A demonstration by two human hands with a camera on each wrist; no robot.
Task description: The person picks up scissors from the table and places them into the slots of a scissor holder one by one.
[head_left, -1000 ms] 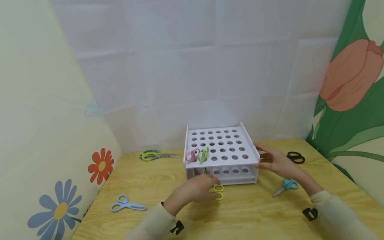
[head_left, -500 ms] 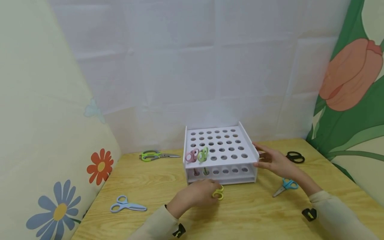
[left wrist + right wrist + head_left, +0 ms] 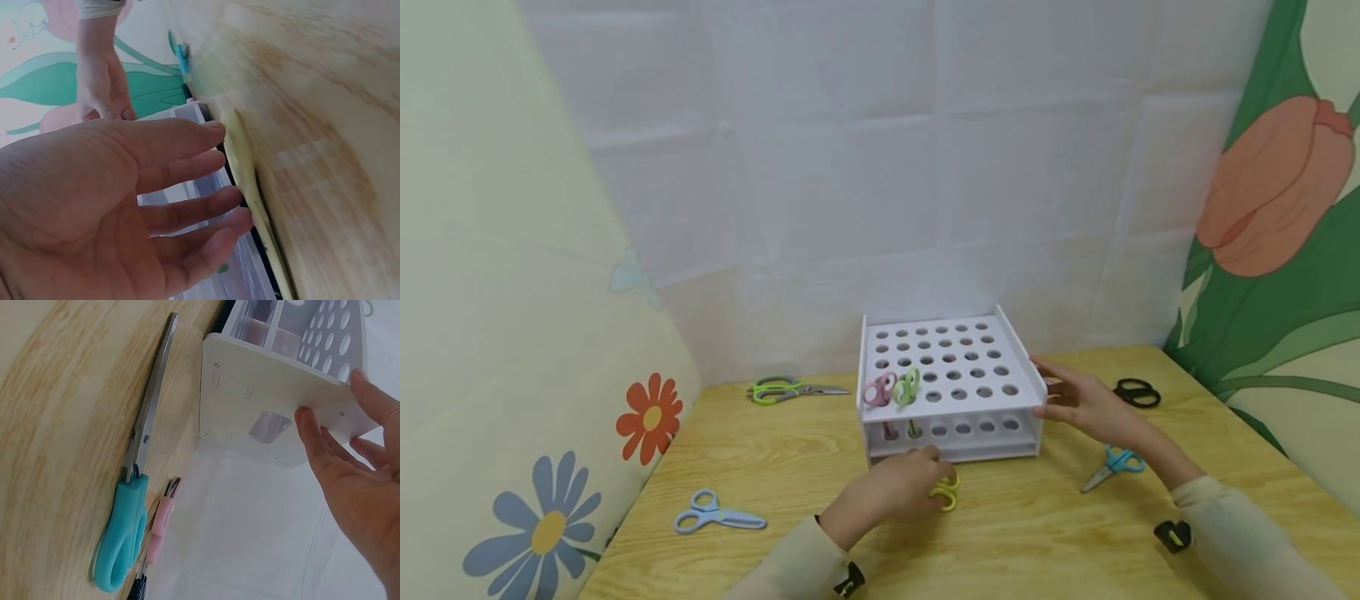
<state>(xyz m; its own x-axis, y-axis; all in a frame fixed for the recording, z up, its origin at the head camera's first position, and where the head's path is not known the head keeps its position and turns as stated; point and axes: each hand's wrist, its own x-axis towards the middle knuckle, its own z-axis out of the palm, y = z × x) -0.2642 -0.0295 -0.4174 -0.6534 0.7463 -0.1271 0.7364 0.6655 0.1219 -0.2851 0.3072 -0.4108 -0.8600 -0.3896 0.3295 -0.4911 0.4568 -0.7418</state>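
On the wooden table, yellow-handled scissors [image 3: 247, 169] lie flat in front of a white holed rack [image 3: 970, 410]. My left hand [image 3: 895, 486] is low over them, fingertips at their edge in the left wrist view; the blades are hidden under the hand in the head view. My right hand [image 3: 1093, 407] rests straight fingers against the rack's right side panel [image 3: 269, 387]. Pink scissors [image 3: 880, 390] and green scissors [image 3: 906, 390] stand handle-up in the rack's front row, blades passing through the lower tier.
Turquoise scissors [image 3: 119, 531] lie right of the rack, with pink scissors [image 3: 161, 515] and black scissors [image 3: 1137, 392] beyond. Light blue scissors [image 3: 718, 513] lie at front left, green-and-grey scissors [image 3: 778, 389] at back left. A white sheet [image 3: 820, 183] hangs behind the table.
The yellow scissors have turned slightly under my left hand, which has drawn back a little from the rack; the lower blades of the standing scissors now show. My right hand keeps its place.
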